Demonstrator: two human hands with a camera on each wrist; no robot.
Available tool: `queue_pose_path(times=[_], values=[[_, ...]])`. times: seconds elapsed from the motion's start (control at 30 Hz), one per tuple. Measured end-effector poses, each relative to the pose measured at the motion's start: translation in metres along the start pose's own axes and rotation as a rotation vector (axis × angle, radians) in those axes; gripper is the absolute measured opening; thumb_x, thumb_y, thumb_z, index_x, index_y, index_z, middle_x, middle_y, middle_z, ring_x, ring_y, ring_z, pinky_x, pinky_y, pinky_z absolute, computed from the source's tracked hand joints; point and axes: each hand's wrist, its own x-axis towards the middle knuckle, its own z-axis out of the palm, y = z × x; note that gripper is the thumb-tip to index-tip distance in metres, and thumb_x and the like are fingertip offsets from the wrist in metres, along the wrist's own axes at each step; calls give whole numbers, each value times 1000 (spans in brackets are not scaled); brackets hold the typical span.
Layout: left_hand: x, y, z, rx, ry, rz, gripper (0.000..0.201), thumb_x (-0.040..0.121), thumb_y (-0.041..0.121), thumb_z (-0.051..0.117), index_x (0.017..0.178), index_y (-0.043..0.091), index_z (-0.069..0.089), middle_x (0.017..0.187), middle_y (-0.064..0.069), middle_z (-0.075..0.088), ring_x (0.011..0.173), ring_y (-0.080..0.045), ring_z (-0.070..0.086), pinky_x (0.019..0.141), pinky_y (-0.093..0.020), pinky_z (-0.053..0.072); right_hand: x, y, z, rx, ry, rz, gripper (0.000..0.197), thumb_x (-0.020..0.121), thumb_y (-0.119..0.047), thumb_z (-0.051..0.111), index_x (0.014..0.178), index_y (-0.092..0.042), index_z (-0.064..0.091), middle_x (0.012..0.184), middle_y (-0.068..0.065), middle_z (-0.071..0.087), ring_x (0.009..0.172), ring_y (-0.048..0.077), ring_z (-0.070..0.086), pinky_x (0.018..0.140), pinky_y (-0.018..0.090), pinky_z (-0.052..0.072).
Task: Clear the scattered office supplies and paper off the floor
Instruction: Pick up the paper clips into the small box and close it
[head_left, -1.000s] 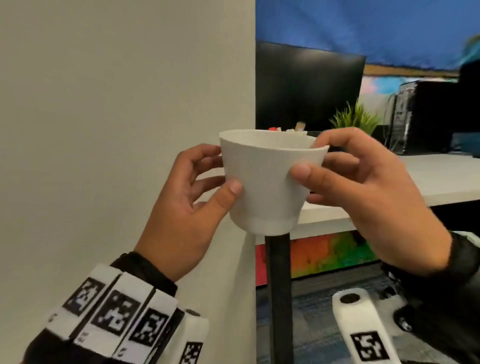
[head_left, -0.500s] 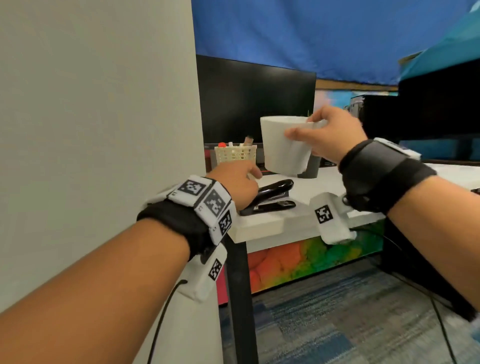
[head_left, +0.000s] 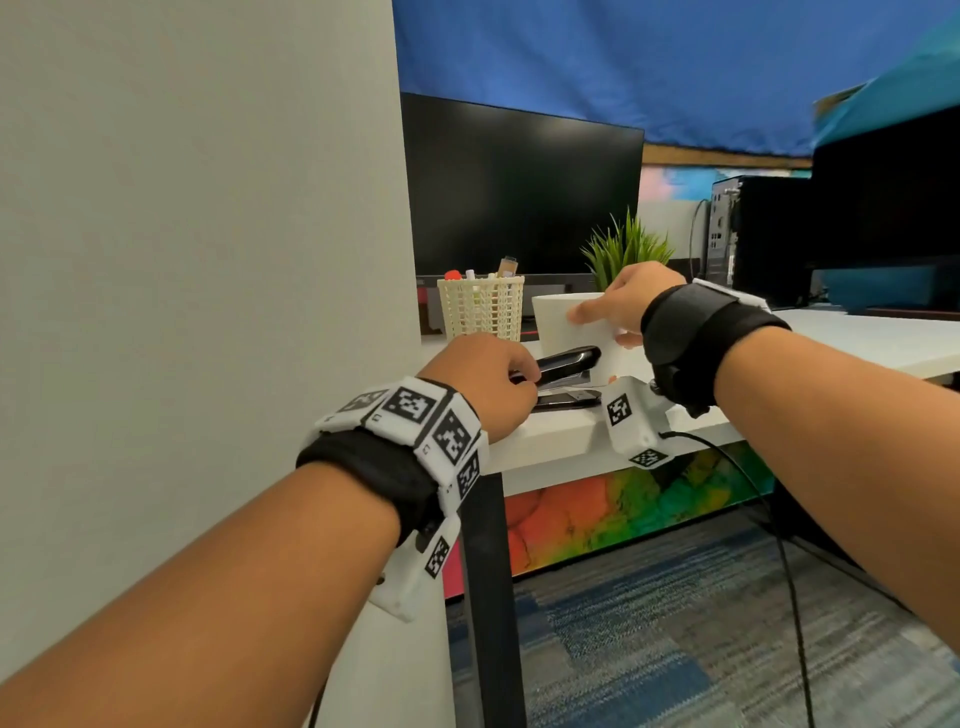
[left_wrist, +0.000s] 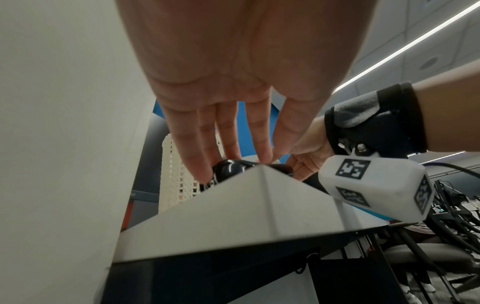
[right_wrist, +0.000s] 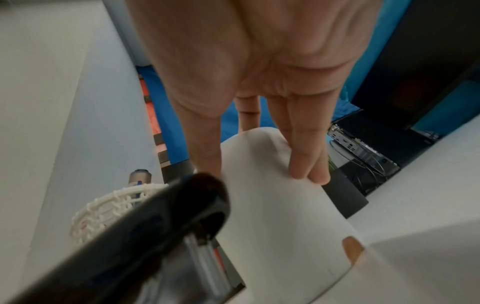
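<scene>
A white cup (head_left: 566, 332) stands low over the white desk (head_left: 831, 338), just behind a black stapler (head_left: 566, 364). My right hand (head_left: 602, 317) grips the cup near its rim, thumb on the near side and fingers on the far side (right_wrist: 309, 164). The stapler and my wrist camera hide the cup's base, so I cannot tell whether it touches the desk. My left hand (head_left: 522, 376) reaches over the desk's front corner. Its fairly straight fingertips (left_wrist: 200, 170) touch the rear end of the stapler (left_wrist: 228, 167). In the right wrist view the stapler (right_wrist: 155, 226) lies against the cup (right_wrist: 272, 205).
A cream mesh pen basket (head_left: 480, 312) stands left of the cup, before a dark monitor (head_left: 519, 192). A green plant (head_left: 626, 249) and a black computer tower (head_left: 753, 234) are behind. A grey partition wall (head_left: 208, 260) closes the left side. Blue-grey carpet (head_left: 675, 623) lies below the desk.
My left hand let go of the cup and came down onto the stapler. My right hand alone carried the cup forward and lowered it behind the stapler.
</scene>
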Motion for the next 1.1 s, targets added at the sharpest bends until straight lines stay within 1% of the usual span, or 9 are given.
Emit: queue_pose_path(times=[0.13,0.23,0.3,0.37,0.47,0.53,0.6,0.8,1.1], values=[[-4,-6,-1,-47,43,10,30,90,28,52,120,29,56,128,1,53,115,-16,50,88,-23,34,0,-1,0,-24,-46,24,59,70,-45,76,112,-8,57,106,13,64,98,32,62,90,46,53],[-12,-18,-15,-80,131,15,29,90,29,53,119,31,54,121,5,54,105,-10,51,84,-22,36,-6,-12,-16,-117,-39,27,68,68,-56,72,114,-9,54,99,13,61,94,31,61,87,48,53],[-18,-29,-29,-73,205,4,24,90,29,52,113,31,56,112,7,57,98,-9,53,80,-22,37,-13,-29,-33,-229,118,-70,71,70,-66,64,112,-10,54,89,10,60,85,29,60,81,45,55],[-28,-43,-43,-66,254,-35,19,90,29,51,107,30,59,103,7,60,93,-10,55,77,-22,37,-35,-55,-42,-249,242,-235,63,75,-66,57,110,-13,57,93,9,62,85,27,60,78,40,53],[-51,-72,-58,-90,240,-113,13,89,32,52,97,32,62,96,6,63,88,-13,59,77,-27,43,-82,-94,-22,-35,125,-475,36,86,-51,54,103,-20,57,92,1,65,81,17,59,70,31,50],[-72,-96,-62,-113,180,-183,10,87,33,54,90,33,63,91,6,65,84,-15,62,74,-28,45,-120,-116,9,71,-62,-582,26,88,-47,53,100,-24,56,82,-5,65,66,7,55,55,21,42],[-97,-122,-57,-109,105,-267,9,87,33,54,88,35,63,88,6,65,80,-15,63,74,-29,45,-153,-130,48,126,-241,-650,22,88,-46,54,96,-26,58,75,-8,65,57,3,52,49,18,39],[-194,-207,-14,-44,-15,-514,9,88,32,55,82,34,60,76,9,61,68,-11,58,64,-26,42,-212,-125,214,124,-641,-597,18,82,-39,57,88,-23,64,80,-4,68,83,15,64,74,29,53],[-368,-308,103,-30,-269,-841,10,90,29,52,92,29,62,88,2,61,77,-13,53,71,-24,39,-334,-40,436,-77,-977,-492,18,87,-32,53,93,-18,62,104,5,66,91,25,60,70,26,41]])
